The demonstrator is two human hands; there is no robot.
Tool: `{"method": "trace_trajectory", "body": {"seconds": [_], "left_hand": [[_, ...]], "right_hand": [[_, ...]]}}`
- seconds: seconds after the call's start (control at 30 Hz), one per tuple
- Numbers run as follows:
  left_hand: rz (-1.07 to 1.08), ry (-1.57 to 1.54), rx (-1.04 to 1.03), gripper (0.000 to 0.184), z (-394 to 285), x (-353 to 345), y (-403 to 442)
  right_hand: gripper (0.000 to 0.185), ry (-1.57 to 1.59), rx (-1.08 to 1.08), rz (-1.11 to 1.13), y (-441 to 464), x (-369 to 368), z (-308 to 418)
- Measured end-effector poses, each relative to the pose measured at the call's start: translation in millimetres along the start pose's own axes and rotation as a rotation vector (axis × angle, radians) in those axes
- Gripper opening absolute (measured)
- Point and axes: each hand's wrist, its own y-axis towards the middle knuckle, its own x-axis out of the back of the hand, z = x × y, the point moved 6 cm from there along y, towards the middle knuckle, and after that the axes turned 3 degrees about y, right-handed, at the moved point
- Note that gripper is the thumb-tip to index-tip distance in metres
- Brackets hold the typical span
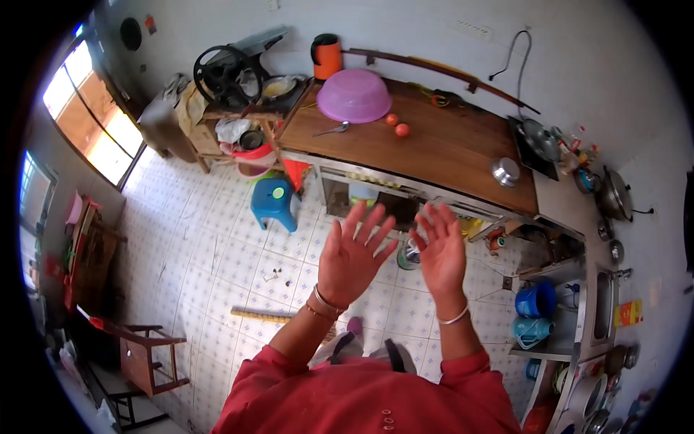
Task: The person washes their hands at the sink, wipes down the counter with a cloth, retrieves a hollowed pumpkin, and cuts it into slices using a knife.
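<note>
My left hand [350, 264] is raised in front of me with its palm up and fingers spread, holding nothing. My right hand [442, 257] is lifted beside it, also palm up with the fingers apart and nothing in them. Both hang in the air over the tiled floor, short of the wooden counter [448, 148]. On that counter lie a pink plastic basin [354, 96], two tomato-like red items [402, 129], a spoon [334, 129] and a metal bowl [505, 172]. An orange kettle [327, 58] stands behind the basin.
A blue stool [275, 202] stands on the floor ahead to the left. A wooden chair [148, 354] is at the lower left. At the right are a blue bucket [535, 300], a sink [601, 304] and a pan [541, 139] on a stove. A yellowish stick [260, 315] lies on the tiles.
</note>
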Motion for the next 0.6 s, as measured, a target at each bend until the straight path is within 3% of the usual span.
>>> {"method": "trace_trajectory", "body": {"seconds": [0.07, 0.17, 0.2, 0.23, 0.27, 0.37, 0.4, 0.47, 0.5, 0.6], "left_hand": [[0.002, -0.199, -0.094, 0.050, -38.9, 16.0, 35.9], [-0.149, -0.223, -0.158, 0.048, -64.1, 68.0, 95.4], [-0.288, -0.276, -0.127, 0.047, -61.2, 104.5, 119.7], [-0.420, -0.321, -0.099, 0.047, -65.3, 122.5, 140.8], [-0.410, -0.324, -0.111, 0.047, -68.3, 128.3, 149.7], [-0.101, -0.273, -0.132, 0.047, -99.4, 53.9, 174.7], [-0.156, -0.283, -0.129, 0.047, -106.7, 50.5, 184.1], [-0.009, -0.128, -0.205, 0.049, -141.6, 47.6, 242.0], [-0.068, -0.072, -0.204, 0.051, -153.8, 61.5, 273.5], [-0.052, -0.163, -0.133, 0.050, -178.6, 65.7, 321.4]], "right_hand": [[0.040, 0.204, -0.015, -0.048, 54.0, -21.3, -14.9], [0.038, 0.388, -0.073, -0.150, 121.9, -24.4, -40.6], [0.038, 0.377, -0.081, -0.154, 138.0, -19.7, -52.6], [0.037, 0.410, -0.221, -0.246, 153.8, -7.2, -83.1], [0.037, 0.439, -0.361, -0.330, 169.3, 0.8, -106.8], [0.043, 0.469, -0.338, -0.044, 207.1, -61.8, -90.9], [0.044, 0.538, -0.315, 0.055, 222.8, -76.1, -82.0], [0.045, 0.528, -0.272, 0.147, 288.4, -63.3, -96.7], [0.046, 0.505, -0.213, 0.252, 319.5, -66.4, -97.0], [0.046, 0.510, -0.268, 0.300, 380.6, -79.8, -110.1]]}}
